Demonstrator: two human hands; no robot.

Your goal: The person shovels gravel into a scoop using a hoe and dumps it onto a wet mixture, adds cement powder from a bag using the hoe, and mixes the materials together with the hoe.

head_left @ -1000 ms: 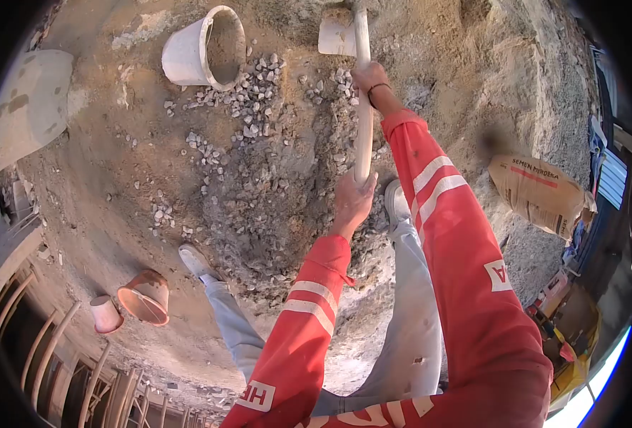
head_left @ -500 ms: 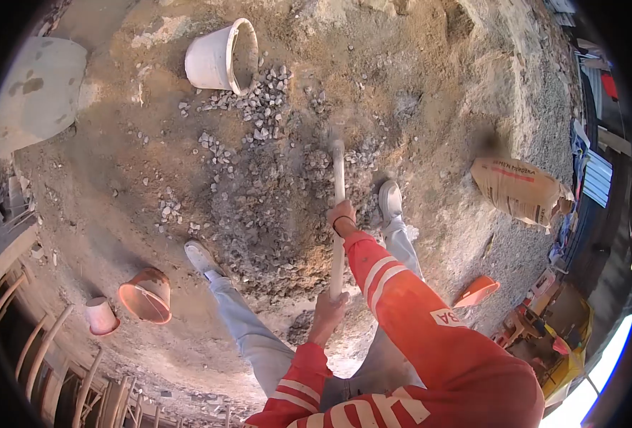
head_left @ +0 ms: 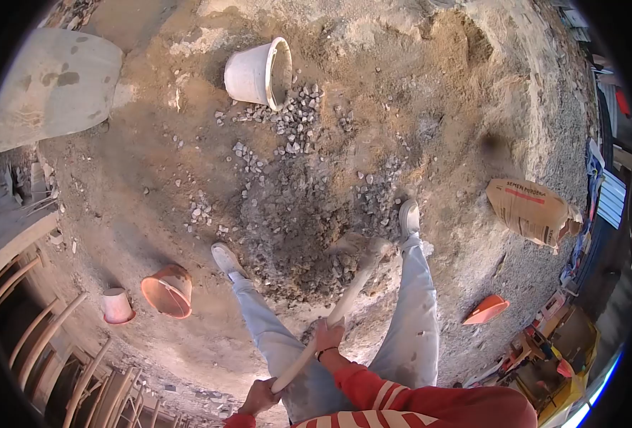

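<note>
While both hands are clamped on a long-handled hoe (head_left: 352, 294), its head sits low at the near right part of the gravel pile (head_left: 287, 239), blade dusty and partly hard to make out. Left hand (head_left: 260, 396) wraps the handle's end, well on the near side of the pile; right hand (head_left: 329, 334), dark bracelet (head_left: 321, 353) on the wrist, wraps the handle further up, closer to the pile. White shoes: left shoe (head_left: 227, 260) at the pile's left edge, right shoe (head_left: 409, 217) at its right. Beyond the pile, white bucket (head_left: 248, 75) lies tipped, mouth facing right, loose grey stones (head_left: 298, 121) by its rim. Left of the pile, toward the near side: orange bucket (head_left: 167, 291), smaller pinkish bucket (head_left: 118, 308) just beside it. Well right of the pile: brown cement bag (head_left: 530, 212) printed "SEMEN MERDEKA"; nearer, orange object (head_left: 486, 309), type unclear.
</note>
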